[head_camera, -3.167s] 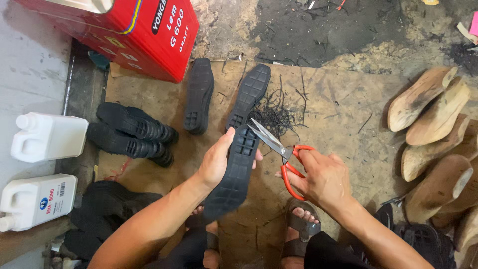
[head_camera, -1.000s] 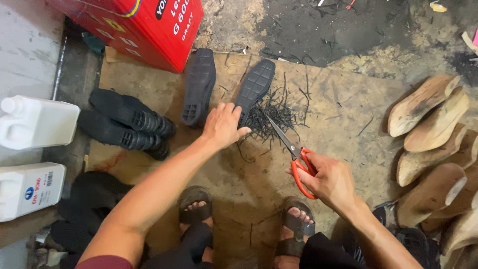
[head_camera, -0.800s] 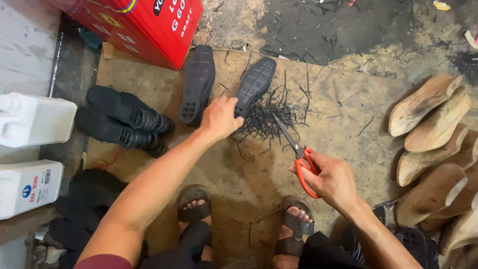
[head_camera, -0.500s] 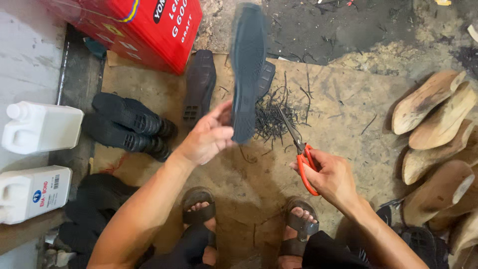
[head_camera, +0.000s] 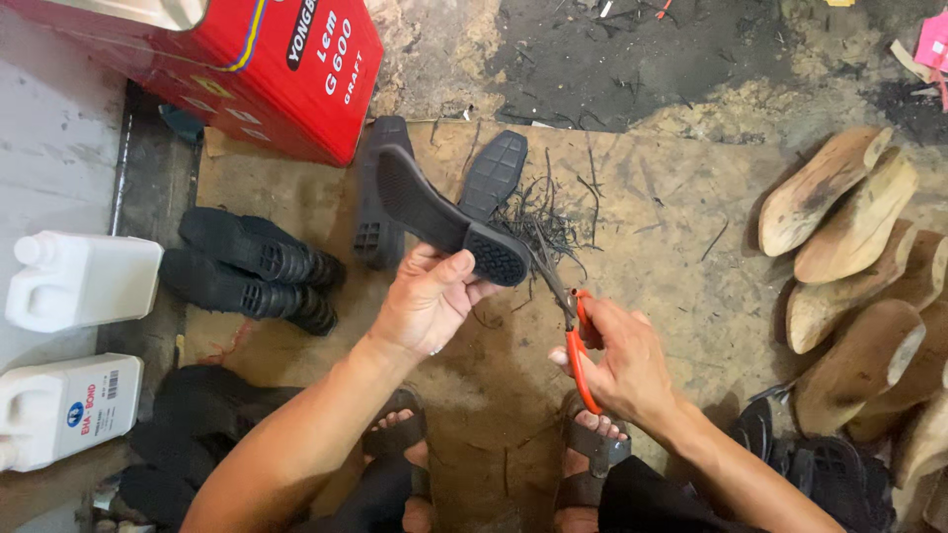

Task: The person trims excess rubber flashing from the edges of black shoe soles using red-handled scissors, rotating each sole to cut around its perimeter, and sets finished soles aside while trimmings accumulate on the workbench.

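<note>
Black moulded rubber shoe sole (head_camera: 439, 212), tread side up, held off the floor above a brown cardboard sheet (head_camera: 652, 257). Long axis runs from upper left down to lower right; the heel end points toward the scissors. Left hand (head_camera: 430, 301) grasps the sole near that heel end, thumb on top. Right hand (head_camera: 622, 360) is clenched through the handles of orange-handled steel scissors (head_camera: 571, 326), blades aimed up-left with tips just beside the sole's heel edge (touching or not: cannot tell). Left hand is nearer the sole. Beyond: two more black soles (head_camera: 494, 173) flat on the cardboard, black trimmings (head_camera: 538, 222), a red carton (head_camera: 247, 69), white plastic jugs (head_camera: 79, 281), pale wooden shoe lasts (head_camera: 849, 247).
</note>
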Action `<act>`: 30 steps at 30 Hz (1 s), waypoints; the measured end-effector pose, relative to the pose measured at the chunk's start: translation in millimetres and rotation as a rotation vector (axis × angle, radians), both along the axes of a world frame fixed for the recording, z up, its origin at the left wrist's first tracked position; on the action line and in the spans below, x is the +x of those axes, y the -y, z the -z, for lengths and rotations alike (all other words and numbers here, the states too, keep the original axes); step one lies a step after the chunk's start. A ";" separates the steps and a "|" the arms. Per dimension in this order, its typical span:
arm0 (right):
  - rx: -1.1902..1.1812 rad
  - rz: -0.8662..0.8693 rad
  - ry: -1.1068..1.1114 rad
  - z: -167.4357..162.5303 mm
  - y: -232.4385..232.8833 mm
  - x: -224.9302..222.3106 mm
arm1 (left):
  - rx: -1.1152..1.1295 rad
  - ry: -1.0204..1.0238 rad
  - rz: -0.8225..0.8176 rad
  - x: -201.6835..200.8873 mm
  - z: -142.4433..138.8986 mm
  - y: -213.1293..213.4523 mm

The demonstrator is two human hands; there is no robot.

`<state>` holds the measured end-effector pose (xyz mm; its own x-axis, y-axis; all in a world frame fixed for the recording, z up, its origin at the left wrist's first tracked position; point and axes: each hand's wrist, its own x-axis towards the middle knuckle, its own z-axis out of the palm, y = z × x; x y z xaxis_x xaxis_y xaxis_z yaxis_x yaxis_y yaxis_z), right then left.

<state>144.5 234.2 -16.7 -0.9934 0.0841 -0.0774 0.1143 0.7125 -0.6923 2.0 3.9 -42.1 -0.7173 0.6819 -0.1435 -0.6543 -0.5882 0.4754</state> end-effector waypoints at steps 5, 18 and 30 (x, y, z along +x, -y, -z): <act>0.024 -0.001 -0.092 -3.0 4.1 -1.6 | 0.012 0.051 0.026 14.3 -6.6 -8.0; 0.010 -0.021 -0.098 -18.4 6.6 -1.8 | -0.004 0.056 0.053 15.5 -6.1 -4.0; -0.108 -0.192 -0.014 -30.6 -10.0 1.3 | -0.229 -0.245 0.070 -10.0 -2.7 29.5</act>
<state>145.8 244.2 13.9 -0.9915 -0.1143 -0.0615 -0.0264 0.6416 -0.7666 -8.0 -25.7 -39.4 -0.7023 0.7003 -0.1278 -0.5388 -0.4057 0.7383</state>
